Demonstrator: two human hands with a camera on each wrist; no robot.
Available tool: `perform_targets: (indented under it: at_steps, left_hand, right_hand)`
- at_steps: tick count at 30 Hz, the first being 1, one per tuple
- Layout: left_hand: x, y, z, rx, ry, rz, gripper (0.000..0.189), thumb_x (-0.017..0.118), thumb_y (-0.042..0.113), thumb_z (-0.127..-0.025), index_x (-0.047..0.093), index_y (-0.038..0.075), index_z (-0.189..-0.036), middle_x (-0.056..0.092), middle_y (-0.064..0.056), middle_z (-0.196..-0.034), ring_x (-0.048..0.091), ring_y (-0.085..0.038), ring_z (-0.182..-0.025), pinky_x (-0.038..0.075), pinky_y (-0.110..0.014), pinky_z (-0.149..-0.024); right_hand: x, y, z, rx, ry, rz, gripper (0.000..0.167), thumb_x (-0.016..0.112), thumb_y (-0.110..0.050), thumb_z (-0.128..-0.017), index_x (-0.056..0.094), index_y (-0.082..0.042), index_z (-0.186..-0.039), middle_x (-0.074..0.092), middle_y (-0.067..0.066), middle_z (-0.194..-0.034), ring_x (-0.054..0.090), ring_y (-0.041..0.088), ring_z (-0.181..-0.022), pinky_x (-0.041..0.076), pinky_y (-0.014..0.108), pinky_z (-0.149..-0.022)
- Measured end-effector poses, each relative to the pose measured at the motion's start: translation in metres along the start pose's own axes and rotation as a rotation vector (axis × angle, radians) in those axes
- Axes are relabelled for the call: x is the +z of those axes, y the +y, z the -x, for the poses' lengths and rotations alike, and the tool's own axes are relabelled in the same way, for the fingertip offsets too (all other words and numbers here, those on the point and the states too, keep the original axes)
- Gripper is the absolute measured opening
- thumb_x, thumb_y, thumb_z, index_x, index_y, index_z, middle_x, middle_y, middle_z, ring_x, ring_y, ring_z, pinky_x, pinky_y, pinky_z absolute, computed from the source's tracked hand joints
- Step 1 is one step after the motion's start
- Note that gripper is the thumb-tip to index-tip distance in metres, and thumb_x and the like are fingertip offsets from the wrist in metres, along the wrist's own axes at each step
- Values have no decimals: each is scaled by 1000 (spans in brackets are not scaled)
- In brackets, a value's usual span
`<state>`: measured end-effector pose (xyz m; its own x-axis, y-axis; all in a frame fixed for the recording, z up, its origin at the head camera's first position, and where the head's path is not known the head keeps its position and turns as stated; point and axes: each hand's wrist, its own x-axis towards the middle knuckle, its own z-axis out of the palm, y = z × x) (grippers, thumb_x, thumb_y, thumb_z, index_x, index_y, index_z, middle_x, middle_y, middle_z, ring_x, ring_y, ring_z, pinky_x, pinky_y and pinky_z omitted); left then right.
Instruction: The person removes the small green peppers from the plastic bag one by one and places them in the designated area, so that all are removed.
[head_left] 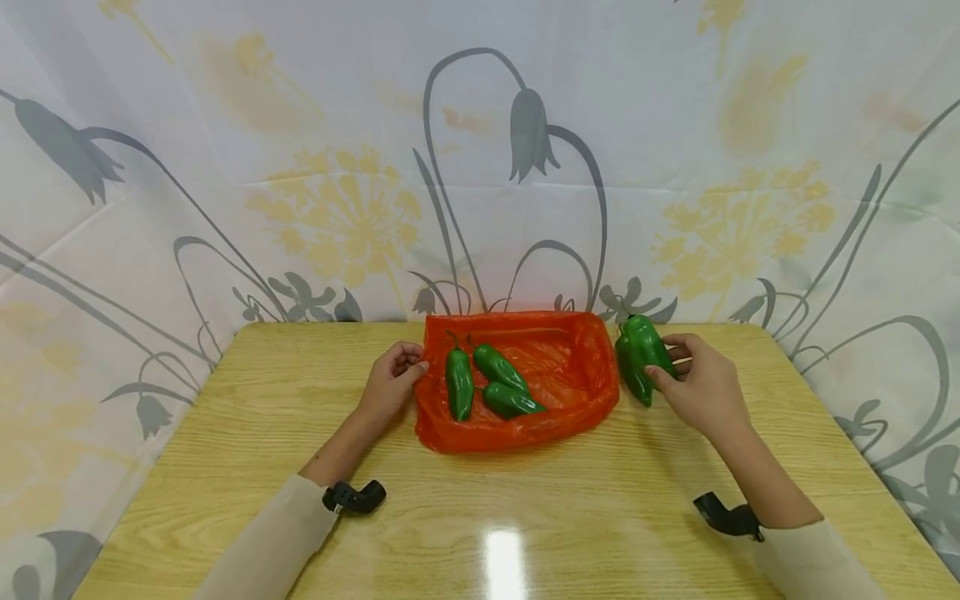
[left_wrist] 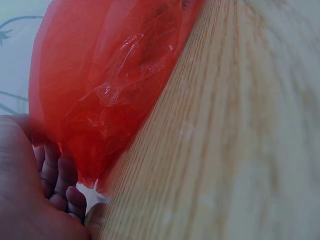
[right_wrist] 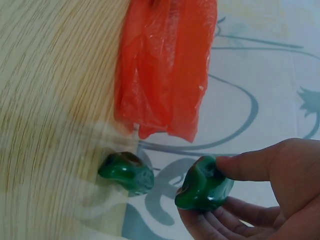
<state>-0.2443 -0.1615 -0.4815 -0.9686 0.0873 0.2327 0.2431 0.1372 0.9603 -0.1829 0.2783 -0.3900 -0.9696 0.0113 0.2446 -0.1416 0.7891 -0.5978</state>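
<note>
A red plastic bag point(head_left: 555, 425) lies spread open on the table, three green peppers point(head_left: 459, 385) inside its left half. My left hand point(head_left: 393, 375) pinches the bag's left edge between thumb and curled fingers; the left wrist view shows the red film point(left_wrist: 100, 90) at those fingers. Off the bag's right side, my right hand point(head_left: 701, 383) grips a green pepper point(right_wrist: 205, 185) between thumb and fingers, raised above the table. Another green pepper point(right_wrist: 127, 172) lies on the table just beside it, partly covered by the held one in the head view.
The wooden table point(head_left: 420, 517) ends at the back against a flower-patterned cloth point(head_left: 360, 100). Each wrist wears a black strapped camera point(head_left: 356, 497). A bright light reflection shows at the table's front.
</note>
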Motion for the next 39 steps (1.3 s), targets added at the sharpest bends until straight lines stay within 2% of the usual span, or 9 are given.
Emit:
perform_targets:
  at_steps: [10,24,29,39]
  left_hand:
    - [0,1,0,-1,-3,5,19,64,-3,-99,63,-9,-116,62,-17,-101,59,-12,-86,49,-19,-79]
    - [0,0,-1,4,-4,7,19,64,-3,-98,63,-9,-116,62,-19,-101,59,-12,-85,49,-19,-79]
    - [0,0,0,-3,-4,6,19,65,-2,-98,63,-9,-116,62,-19,-102,59,-13,-86,49,-19,-79]
    - [1,2,-1,-13,1,-19,19,64,-2,-99,63,-9,-116,62,-20,-102,59,-12,-86,49,-19,-80]
  right_hand:
    - [1,12,-4,46,9,-5,54,74,-17,-99,54,10,-142,66,33,-120,70,50,-103,62,53,-74]
    - [6,42,-11,84,34,21,53,74,-19,-98,56,12,-137,67,32,-114,71,49,-101,61,52,-74]
    - [8,49,-11,102,19,34,56,74,-21,-98,55,15,-136,67,34,-114,69,52,-103,60,56,-78]
    - [10,61,-13,157,-15,48,57,72,-25,-100,54,14,-138,65,35,-118,67,51,-107,58,57,-81]
